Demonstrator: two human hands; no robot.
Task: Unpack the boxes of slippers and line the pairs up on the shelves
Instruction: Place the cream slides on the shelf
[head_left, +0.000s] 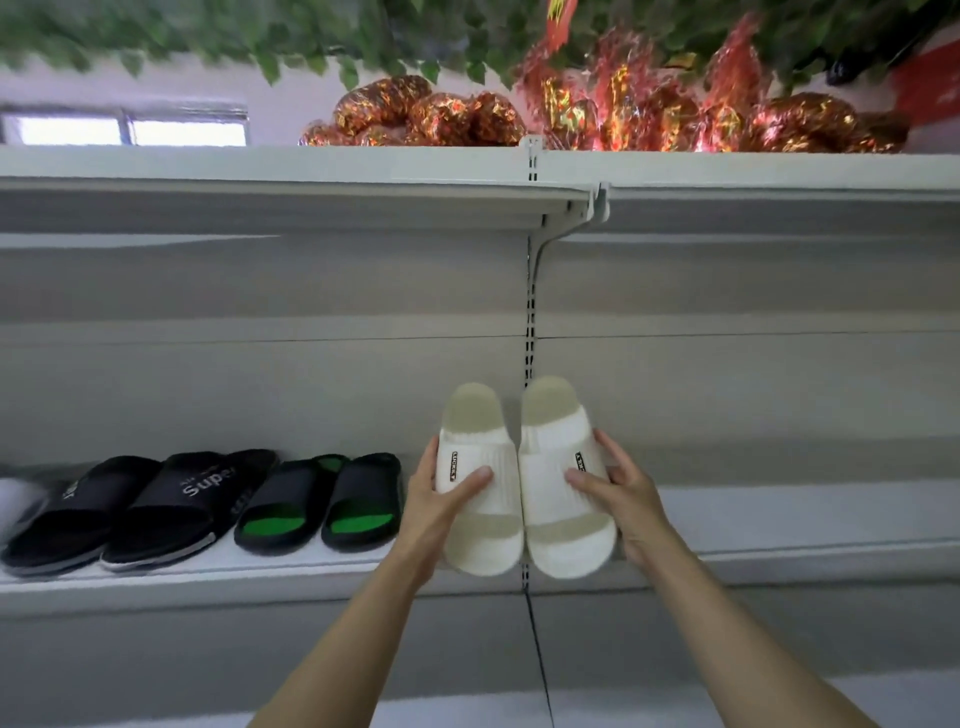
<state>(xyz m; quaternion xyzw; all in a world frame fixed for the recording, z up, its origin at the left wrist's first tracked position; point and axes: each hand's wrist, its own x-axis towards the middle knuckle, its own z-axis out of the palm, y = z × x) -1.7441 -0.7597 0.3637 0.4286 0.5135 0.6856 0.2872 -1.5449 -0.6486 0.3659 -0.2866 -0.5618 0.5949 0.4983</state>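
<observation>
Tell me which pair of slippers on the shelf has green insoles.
The black pair with green insoles, nearest the white slippers in the person's hands. The two other black slippers, further left, have dark insoles; one reads "Super".

2 white slippers (524, 483), side by side, toes up, above the shelf (311, 571).

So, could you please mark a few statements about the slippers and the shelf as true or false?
1. Each hand holds one white slipper: left hand, right hand, white slippers. True.
2. The black slippers with green insoles are right of the white pair. False: they are to its left.
3. A black slipper reads "Super". True.
4. The top shelf holds slipper boxes. False: shiny red-gold foil decorations.
</observation>
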